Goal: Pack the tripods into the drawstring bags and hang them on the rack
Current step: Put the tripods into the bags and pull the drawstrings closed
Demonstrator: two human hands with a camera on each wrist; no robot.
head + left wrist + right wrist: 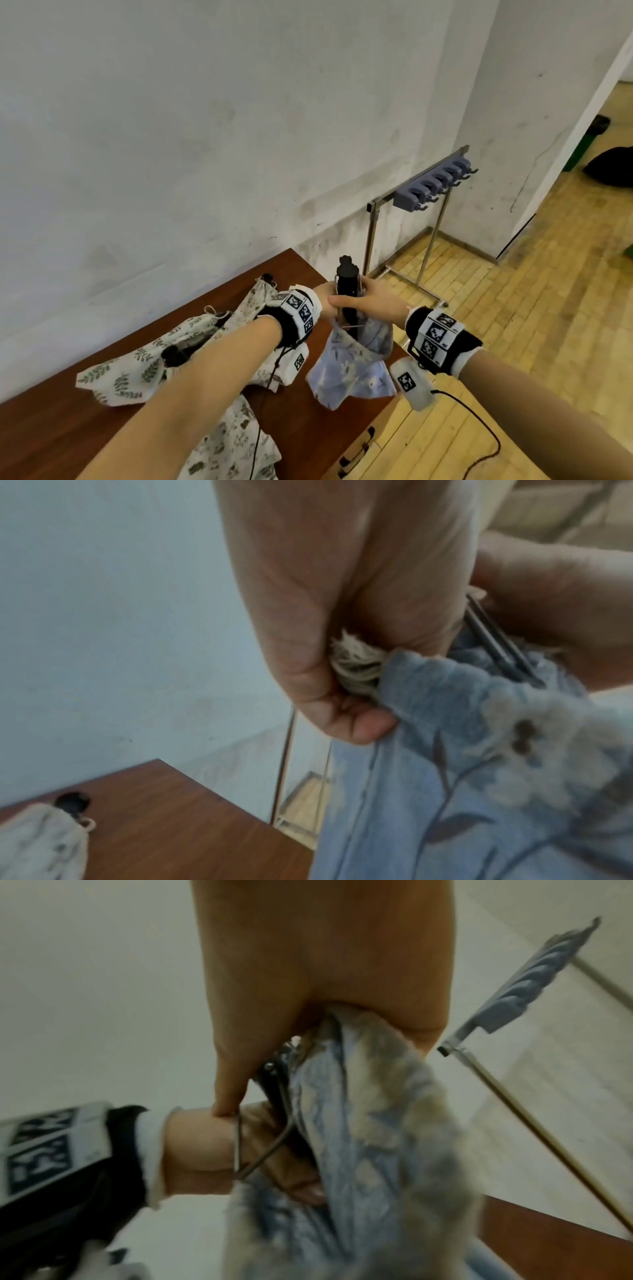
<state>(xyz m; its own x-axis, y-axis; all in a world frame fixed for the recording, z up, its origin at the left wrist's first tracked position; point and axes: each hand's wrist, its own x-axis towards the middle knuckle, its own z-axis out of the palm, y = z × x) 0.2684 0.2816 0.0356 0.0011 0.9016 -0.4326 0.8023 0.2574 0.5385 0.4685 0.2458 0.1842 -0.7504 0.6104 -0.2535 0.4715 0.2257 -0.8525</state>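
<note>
The brown table (102,421) lies below both hands, the rack (433,186) well beyond the fingertips. The blue drawstring bag (352,370) hangs from the left hand (329,631), fingers curled on its rim and cord. The right hand (370,303) clamps the black tripod (347,291), which stands upright in the bag's mouth.
</note>
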